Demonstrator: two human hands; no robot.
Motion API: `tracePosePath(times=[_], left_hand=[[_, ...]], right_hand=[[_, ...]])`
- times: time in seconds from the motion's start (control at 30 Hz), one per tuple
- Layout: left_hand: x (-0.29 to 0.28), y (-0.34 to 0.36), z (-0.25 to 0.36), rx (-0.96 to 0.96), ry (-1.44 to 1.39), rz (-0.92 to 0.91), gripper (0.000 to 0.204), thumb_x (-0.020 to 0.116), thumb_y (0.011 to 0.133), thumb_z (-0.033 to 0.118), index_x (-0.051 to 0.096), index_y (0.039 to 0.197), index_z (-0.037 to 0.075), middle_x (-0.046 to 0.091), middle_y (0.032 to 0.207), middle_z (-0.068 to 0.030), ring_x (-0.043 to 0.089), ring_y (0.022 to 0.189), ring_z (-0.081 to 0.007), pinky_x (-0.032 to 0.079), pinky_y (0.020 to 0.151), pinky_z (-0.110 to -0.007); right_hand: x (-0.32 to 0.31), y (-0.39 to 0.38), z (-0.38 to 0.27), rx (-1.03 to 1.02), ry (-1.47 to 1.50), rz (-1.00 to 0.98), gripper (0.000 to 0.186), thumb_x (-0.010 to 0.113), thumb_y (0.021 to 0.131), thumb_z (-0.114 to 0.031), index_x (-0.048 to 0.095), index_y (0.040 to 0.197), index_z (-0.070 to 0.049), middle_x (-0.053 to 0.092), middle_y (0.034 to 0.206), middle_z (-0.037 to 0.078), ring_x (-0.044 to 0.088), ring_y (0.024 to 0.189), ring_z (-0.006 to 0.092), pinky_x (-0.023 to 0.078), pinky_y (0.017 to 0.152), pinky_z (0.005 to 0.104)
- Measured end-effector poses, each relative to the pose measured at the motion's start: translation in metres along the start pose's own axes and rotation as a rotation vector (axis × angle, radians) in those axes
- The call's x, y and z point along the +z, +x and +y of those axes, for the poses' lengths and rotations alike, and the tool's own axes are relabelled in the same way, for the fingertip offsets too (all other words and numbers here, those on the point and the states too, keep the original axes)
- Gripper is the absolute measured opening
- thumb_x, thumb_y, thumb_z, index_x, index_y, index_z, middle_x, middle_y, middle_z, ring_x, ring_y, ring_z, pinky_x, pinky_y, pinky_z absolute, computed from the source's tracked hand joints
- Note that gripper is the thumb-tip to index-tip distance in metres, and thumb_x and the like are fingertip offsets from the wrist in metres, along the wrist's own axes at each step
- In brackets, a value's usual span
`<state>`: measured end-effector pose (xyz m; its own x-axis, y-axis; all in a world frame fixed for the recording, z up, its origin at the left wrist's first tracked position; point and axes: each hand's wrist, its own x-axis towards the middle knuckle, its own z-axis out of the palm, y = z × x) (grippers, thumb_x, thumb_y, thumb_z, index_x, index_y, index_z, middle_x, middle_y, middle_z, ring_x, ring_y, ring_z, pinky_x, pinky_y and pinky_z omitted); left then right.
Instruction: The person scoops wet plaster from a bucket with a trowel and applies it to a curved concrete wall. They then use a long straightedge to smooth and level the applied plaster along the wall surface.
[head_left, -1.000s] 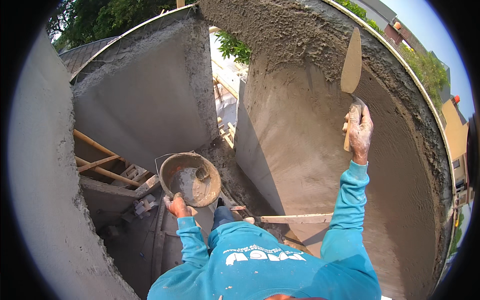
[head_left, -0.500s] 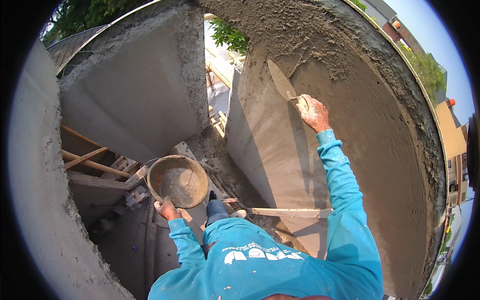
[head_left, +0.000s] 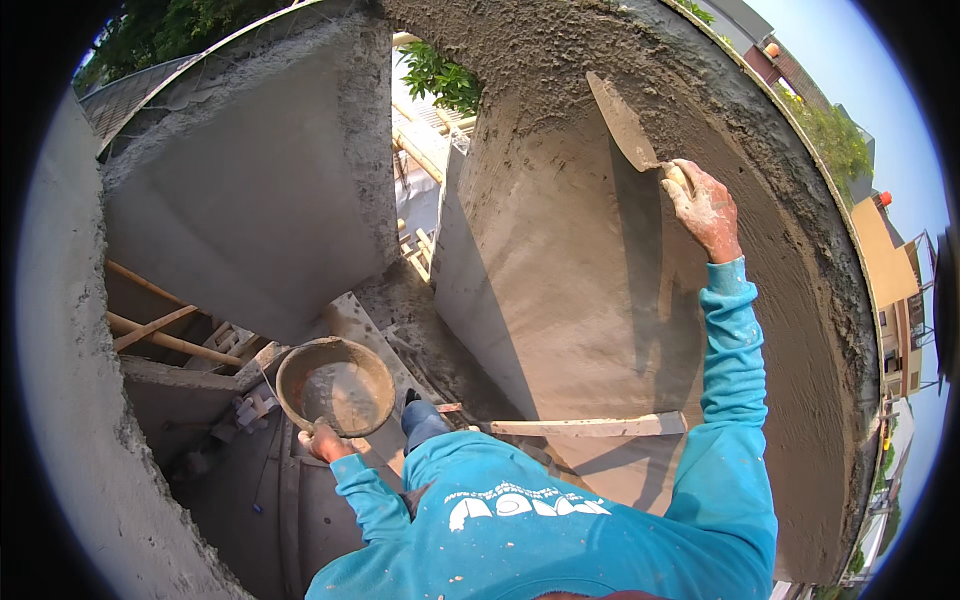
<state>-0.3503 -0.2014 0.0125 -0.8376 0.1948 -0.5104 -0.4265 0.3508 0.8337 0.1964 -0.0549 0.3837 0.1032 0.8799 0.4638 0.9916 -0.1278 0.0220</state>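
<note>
At the far left, a grey wall [head_left: 65, 330] with a chipped, ragged edge, bending along the rim of the view. Just to the right, low down, wooden poles [head_left: 178, 342] set at crossing angles, with pale rubble [head_left: 255, 408] below. Above the poles, a tall grey panel [head_left: 250, 190], smooth in the middle and rough along the top and right edges.

Next, a round bucket [head_left: 380, 388], held out in front of the body, mouth upward. Coated grey-brown inside, with a paler patch at the bottom — too unclear to tell how much mix. Gripped at the near rim by the left hand [head_left: 323, 440], closed on the edge.

Just right of the bucket, a leg [head_left: 420, 424] in dark blue. Higher up, through a gap beyond the panel, green leaves [head_left: 440, 80] in sunlight. Low in the middle, a blue-green shirt [head_left: 620, 550] with white print, and above it a pale wooden board [head_left: 590, 426] lying crosswise.

Farther right, a broad curved wall [head_left: 560, 250], smooth and brownish lower down, with dark, lumpy mortar [head_left: 560, 50] along the top. Over the upper part, a trowel [head_left: 622, 125], blade pointing up and to the left — touching the wall or just clear of it, cannot tell. Clasped by the handle in the right hand [head_left: 705, 205], tightly closed. At the far right, beyond the wall, buildings [head_left: 885, 255] under blue sky.
</note>
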Motion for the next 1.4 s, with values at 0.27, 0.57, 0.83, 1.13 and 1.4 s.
tracePosePath(times=[0.27, 0.57, 0.83, 1.13, 1.4], left_hand=[[-0.002, 0.005, -0.009, 0.024, -0.105, -0.062, 0.03, 0.061, 0.08, 0.0, 0.053, 0.108, 0.002, 0.061, 0.099, -0.0097, 0.058, 0.079, -0.0203, 0.052, 0.07, -0.04], [-0.009, 0.002, -0.011, 0.08, -0.212, -0.187, 0.032, 0.057, 0.08, -0.002, 0.051, 0.111, 0.003, 0.062, 0.105, -0.0106, 0.06, 0.085, -0.0233, 0.054, 0.076, -0.041], [0.018, -0.051, -0.003, 0.019, -0.016, -0.323, 0.052, 0.057, 0.078, -0.008, 0.047, 0.128, 0.002, 0.061, 0.113, -0.012, 0.061, 0.091, -0.0236, 0.052, 0.078, -0.041], [0.047, -0.069, -0.017, 0.249, 0.148, -0.551, 0.031, 0.063, 0.073, -0.006, 0.057, 0.102, 0.003, 0.059, 0.088, -0.003, 0.052, 0.072, -0.0137, 0.045, 0.066, -0.029], [0.079, -0.136, -0.024, 0.425, 0.215, -0.759, 0.025, 0.063, 0.071, -0.006, 0.056, 0.091, 0.006, 0.056, 0.077, 0.0016, 0.049, 0.065, -0.0081, 0.042, 0.058, -0.025]], right_hand=[[-0.097, -0.042, 0.015, -0.049, -0.202, 0.152, 0.039, 0.075, 0.082, -0.026, 0.064, 0.119, -0.019, 0.069, 0.103, 0.008, 0.068, 0.091, 0.0308, 0.056, 0.078, 0.0396], [-0.184, -0.073, -0.099, -0.485, 0.517, -0.192, 0.042, 0.077, 0.079, -0.02, 0.067, 0.117, -0.004, 0.071, 0.107, 0.017, 0.07, 0.099, 0.0331, 0.055, 0.085, 0.038], [-0.075, -0.093, -0.04, 0.281, 0.732, -0.125, 0.042, 0.059, 0.099, -0.028, 0.057, 0.132, -0.002, 0.063, 0.08, 0.006, 0.056, 0.057, 0.0094, 0.048, 0.05, 0.0264], [0.024, -0.277, -0.048, -0.002, 0.586, -0.01, 0.04, 0.066, 0.092, -0.014, 0.058, 0.13, -0.006, 0.066, 0.088, 0.01, 0.065, 0.074, 0.0226, 0.052, 0.063, 0.0354], [0.164, -0.318, -0.137, -0.185, 0.208, -0.447, 0.03, 0.064, 0.079, -0.017, 0.064, 0.109, -0.012, 0.054, 0.11, 0.014, 0.058, 0.1, 0.0327, 0.051, 0.073, 0.0463]])
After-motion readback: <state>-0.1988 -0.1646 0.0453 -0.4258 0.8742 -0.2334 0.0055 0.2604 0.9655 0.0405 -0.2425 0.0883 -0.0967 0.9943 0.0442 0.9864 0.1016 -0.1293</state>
